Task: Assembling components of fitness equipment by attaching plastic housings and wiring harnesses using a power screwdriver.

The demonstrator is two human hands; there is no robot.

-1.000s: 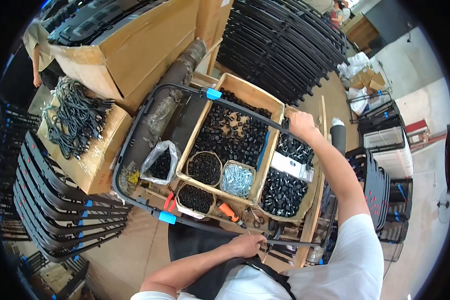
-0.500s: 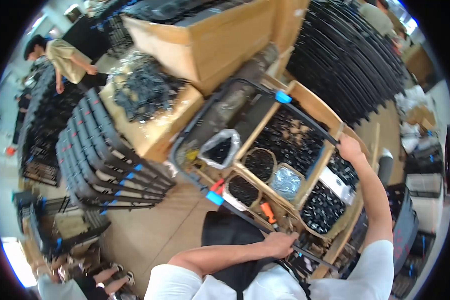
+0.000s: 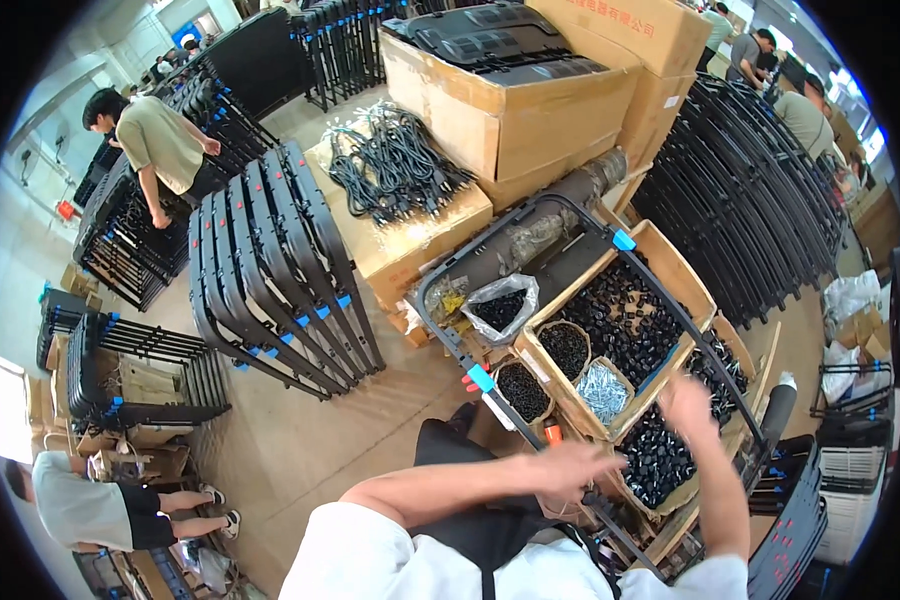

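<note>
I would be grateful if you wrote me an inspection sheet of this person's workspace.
Surface: tan tray filled with small black parts and silvery screws.
Job's things: black tubular frame with blue clips, lying across the tray.
Clutter: clear plastic bag with dark contents; orange-handled tool, partly hidden.
Hands: left hand at the frame's near side, right hand above black parts; both blurred, grip unclear.
Cables: dark bundle heaped on a cardboard box.
Surroundings: upright stack of black frames to the left; a person in a tan shirt beyond, others farther off.
</note>
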